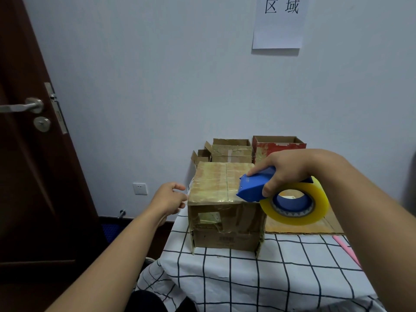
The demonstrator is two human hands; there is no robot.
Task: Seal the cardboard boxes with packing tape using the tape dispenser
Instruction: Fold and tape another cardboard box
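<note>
Gripping the blue tape dispenser (256, 185) in my right hand (290, 170), index finger laid along its top, clear tape roll (297, 204) hanging below; its nose sits over the near right top edge of the taped cardboard box (222, 212). My left hand (170, 198), fingers loosely curled, empty, just beside the box's left top edge. Checked tablecloth (247, 278) beneath. Behind: two open cardboard boxes (231, 150), red box (278, 146). Wall sign (279, 23) farthest.

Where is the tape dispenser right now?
In the head view, right of centre: the right hand grips the blue tape dispenser over the front cardboard box.
</note>
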